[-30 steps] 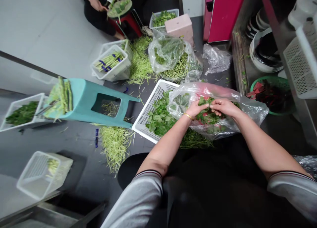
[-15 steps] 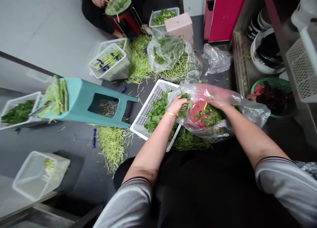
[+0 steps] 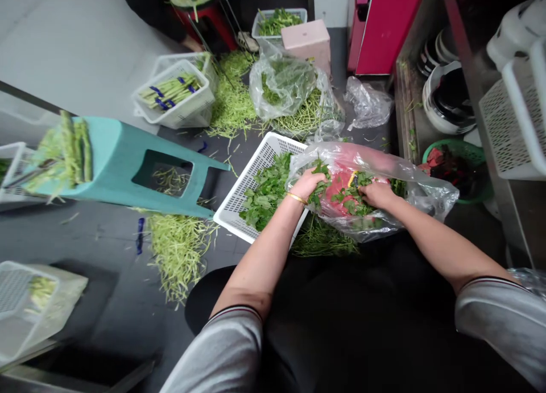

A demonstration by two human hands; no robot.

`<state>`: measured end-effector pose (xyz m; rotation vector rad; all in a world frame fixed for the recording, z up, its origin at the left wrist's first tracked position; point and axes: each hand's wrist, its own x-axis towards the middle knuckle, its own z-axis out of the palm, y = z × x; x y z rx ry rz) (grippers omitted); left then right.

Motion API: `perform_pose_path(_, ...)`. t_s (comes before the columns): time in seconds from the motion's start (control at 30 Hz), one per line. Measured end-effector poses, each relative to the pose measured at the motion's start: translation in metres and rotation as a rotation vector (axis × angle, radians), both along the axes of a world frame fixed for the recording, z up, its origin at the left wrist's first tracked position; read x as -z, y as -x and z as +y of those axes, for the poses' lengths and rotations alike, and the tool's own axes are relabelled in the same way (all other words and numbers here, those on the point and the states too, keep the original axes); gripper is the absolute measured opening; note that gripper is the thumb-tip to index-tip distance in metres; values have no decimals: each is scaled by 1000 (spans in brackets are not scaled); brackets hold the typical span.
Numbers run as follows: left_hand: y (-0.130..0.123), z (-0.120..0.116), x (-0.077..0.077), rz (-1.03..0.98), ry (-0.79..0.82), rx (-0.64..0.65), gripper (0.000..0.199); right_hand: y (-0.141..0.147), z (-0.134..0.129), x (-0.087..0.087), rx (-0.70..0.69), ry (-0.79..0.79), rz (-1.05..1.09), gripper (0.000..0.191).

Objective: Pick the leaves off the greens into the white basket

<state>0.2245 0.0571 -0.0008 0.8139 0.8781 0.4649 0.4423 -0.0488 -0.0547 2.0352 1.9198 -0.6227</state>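
My left hand [image 3: 309, 185], with a thin gold bangle at the wrist, is closed round a small bunch of leafy green herbs [image 3: 319, 195]. It is at the left mouth of a clear plastic bag [image 3: 426, 191], close to the right side of a white perforated basket [image 3: 234, 206]. Leafy greens [image 3: 269, 191] lie heaped in that basket. Inside the bag, my right hand [image 3: 377, 194] has its fingers bent onto more leafy greens [image 3: 356, 201]; its fingertips are partly hidden by leaves. Something red with a yellow edge shows under the leaves.
A turquoise stool [image 3: 115, 165] lies on its side, stalks on top. Trimmings [image 3: 179, 251] cover patches of floor. White baskets [image 3: 183, 106] and a bag of greens [image 3: 284, 77] stand ahead. Another person's leg [image 3: 149, 20] is beside a red stool. Metal shelving [image 3: 501, 182] is right.
My right hand has drawn into plain view over the greens, its fingers now bent onto them. My left hand keeps its bunch. The view has shifted slightly.
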Motion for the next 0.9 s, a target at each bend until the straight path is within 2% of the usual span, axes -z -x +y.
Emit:
perform_pose_path(0.1, 0, -5, 5, 31, -151, 77, 11, -14, 9, -9, 262, -168, 298, 25)
perform_pose_path(0.2, -2, -10, 14, 87, -142, 111, 8, -25, 9, -18, 461, -274, 534, 24)
perform_pose_path(0.3, -8, -13, 22, 123, -146, 96, 6, -26, 3, -24, 555, -241, 618, 15)
perform_pose_path(0.4, -17, -16, 25, 125, -148, 111, 4, -23, 0, -30, 598, -49, 769, 26)
perform_pose_path(0.47, -23, -17, 26, 121, -127, 137, 4, -21, 0, -33, 621, 3, 864, 32)
perform_pose_path(0.57, -33, -21, 31, 108, -107, 176, 7, -14, 1, -35, 612, 17, 948, 37)
perform_pose_path(0.73, -49, -32, 44, 40, -120, 238, 34, -1, 3, -40, 500, -37, 993, 36)
perform_pose_path(0.83, -47, -28, 43, 21, -126, 166, 39, -9, 4, -42, 496, -49, 1002, 33)
perform_pose_path(0.9, -38, -20, 36, 29, -123, 102, 39, -16, 4, -40, 513, -89, 846, 32)
